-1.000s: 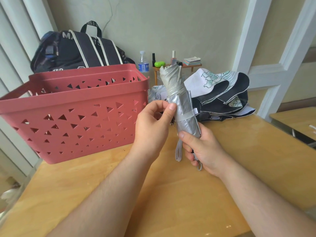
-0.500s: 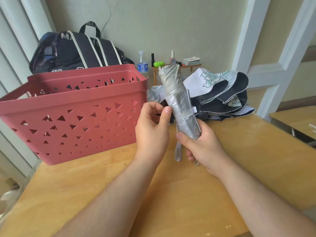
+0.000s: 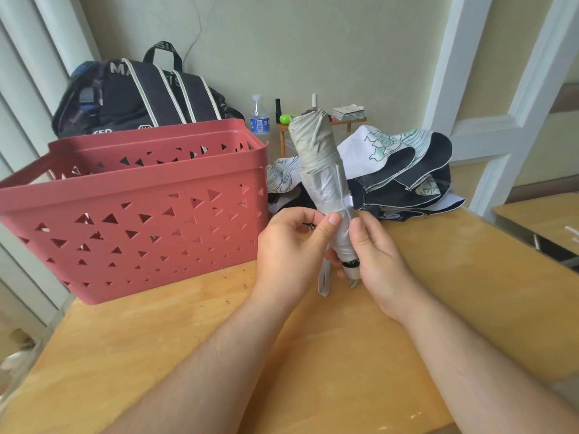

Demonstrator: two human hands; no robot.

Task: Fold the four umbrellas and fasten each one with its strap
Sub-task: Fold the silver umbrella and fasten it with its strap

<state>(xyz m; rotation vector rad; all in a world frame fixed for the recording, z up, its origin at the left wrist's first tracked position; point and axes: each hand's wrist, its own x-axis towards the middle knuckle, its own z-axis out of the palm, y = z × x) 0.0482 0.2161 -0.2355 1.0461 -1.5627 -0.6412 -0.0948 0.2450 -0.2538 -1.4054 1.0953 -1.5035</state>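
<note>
The rolled grey fabric umbrella (image 3: 326, 195), gripped upright by both the left hand (image 3: 289, 249) and right hand (image 3: 374, 258), already wears its strap (image 3: 336, 205), while the black-and-white patterned umbrella (image 3: 404, 173) on the wooden desk (image 3: 470, 292) lies unfolded.

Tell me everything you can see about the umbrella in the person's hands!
The folded umbrella is rolled into a tight tube and held nearly upright above the wooden table, tip up, leaning a little left. Its fabric looks beige on top and shiny silver lower down. A strap wraps around its middle. A loose wrist loop hangs from the handle end. The left hand and right hand both grip its lower part.
</note>
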